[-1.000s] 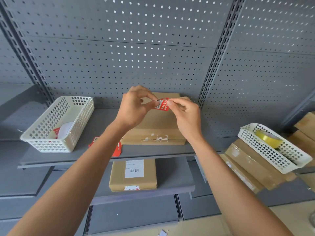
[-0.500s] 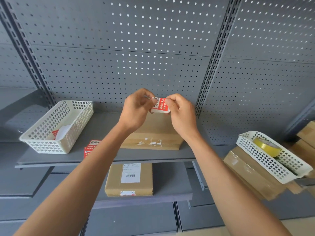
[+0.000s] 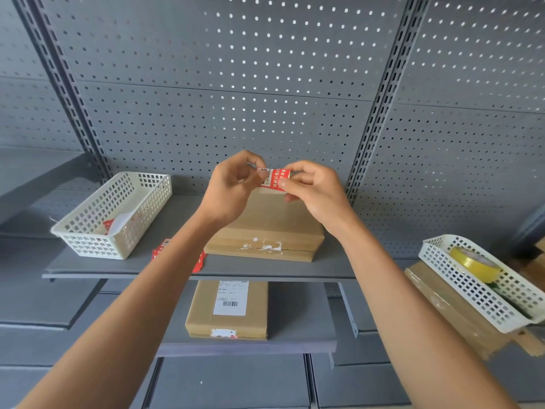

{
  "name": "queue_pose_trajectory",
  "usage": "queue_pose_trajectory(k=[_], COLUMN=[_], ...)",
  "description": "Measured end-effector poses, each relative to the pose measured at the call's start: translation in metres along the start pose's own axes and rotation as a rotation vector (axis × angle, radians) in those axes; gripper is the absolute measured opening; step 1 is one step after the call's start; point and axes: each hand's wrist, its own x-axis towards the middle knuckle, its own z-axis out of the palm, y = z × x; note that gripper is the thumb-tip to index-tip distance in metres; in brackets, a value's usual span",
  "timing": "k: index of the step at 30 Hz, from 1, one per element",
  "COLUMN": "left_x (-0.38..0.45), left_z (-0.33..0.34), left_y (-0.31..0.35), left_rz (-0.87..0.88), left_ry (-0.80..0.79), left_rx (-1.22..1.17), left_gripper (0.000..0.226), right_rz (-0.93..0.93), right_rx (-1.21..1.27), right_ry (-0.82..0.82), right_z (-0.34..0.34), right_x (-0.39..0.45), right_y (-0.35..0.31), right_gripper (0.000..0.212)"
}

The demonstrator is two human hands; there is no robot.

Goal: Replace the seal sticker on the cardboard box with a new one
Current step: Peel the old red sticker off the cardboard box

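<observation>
Grey shelf [image 3: 118,268] carries the cardboard box [image 3: 267,228], front seam bare except for white sticker residue [image 3: 262,246], so the old seal looks gone. Above the box, left hand [image 3: 233,187] and right hand [image 3: 315,190] both pinch the new red seal sticker [image 3: 274,179] at its ends, fingers curled. Likely step: peeling it from its backing. Next: lower it and press it across the seam.
</observation>
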Motion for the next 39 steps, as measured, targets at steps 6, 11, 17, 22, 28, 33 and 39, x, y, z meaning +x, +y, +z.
queue_pose_trajectory(k=[6, 11, 17, 22, 28, 33, 39], left_x=[0.0, 0.0, 0.001, 0.008, 0.011, 0.013, 0.012], left_z=[0.002, 0.001, 0.005, 0.009, 0.009, 0.009, 0.004], left_y=[0.005, 0.008, 0.011, 0.005, 0.002, -0.009, -0.013], left_rz=[-0.062, -0.056, -0.152, -0.124, -0.061, -0.068, -0.062], left_ry=[-0.023, -0.018, -0.045, -0.024, 0.084, 0.119, 0.099], left_rx=[-0.156, -0.145, -0.233, -0.06, 0.126, 0.162, 0.193], left_gripper=[0.011, 0.024, 0.022, 0.02, 0.01, 0.014, 0.019], right_rz=[0.038, 0.006, -0.194, -0.267, -0.161, -0.092, -0.121], right_rx=[0.25, 0.306, 0.145, 0.028, 0.069, 0.052, -0.046], right_ry=[0.101, 0.108, 0.09, 0.091, 0.038, -0.06, -0.087], right_z=[0.003, 0.002, 0.001, -0.001, 0.0, -0.003, 0.0], right_x=[0.005, 0.01, 0.017, 0.024, 0.028, 0.032, 0.038], right_y=[0.0, 0.0, -0.004, 0.003, 0.01, 0.009, 0.016], right_gripper=[0.011, 0.018, 0.021, 0.027, 0.03, 0.025, 0.009])
